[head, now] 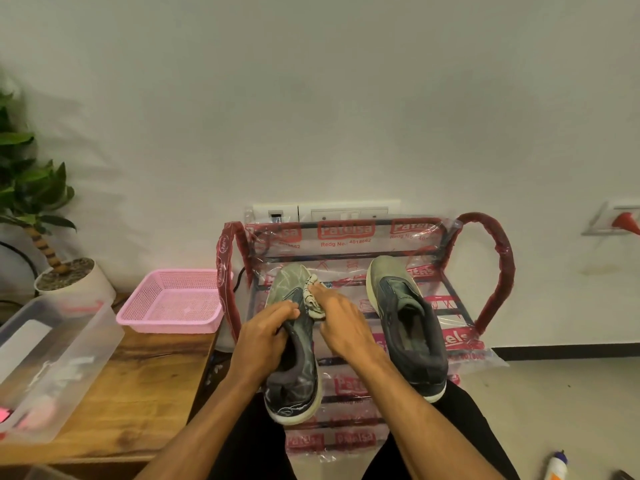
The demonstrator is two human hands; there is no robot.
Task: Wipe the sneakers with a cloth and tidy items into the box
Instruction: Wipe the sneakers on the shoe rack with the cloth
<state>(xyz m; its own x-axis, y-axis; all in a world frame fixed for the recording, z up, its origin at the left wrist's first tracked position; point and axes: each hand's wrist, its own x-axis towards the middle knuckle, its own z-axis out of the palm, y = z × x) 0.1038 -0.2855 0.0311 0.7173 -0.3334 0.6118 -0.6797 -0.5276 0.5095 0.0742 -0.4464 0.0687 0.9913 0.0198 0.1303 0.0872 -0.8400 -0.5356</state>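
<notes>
Basket (169, 303) left of rack (485, 271)

- A plain white wall (311, 98) fills most of my view ahead, evenly lit.
- Low on it sits a white switch panel (346, 213), just behind a plastic-wrapped metal rack (346, 231).
- A second socket plate (602, 221) is far right.
- Dark skirting (571, 352) meets the pale floor (554, 403).
- On my left is a wooden counter (149, 375); beyond it stands a potted plant (31, 188).

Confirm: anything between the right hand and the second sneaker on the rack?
Nothing visible. The right hand holds the cloth on the near sneaker; the second sneaker sits to its right, only wrapped rack between.
</notes>
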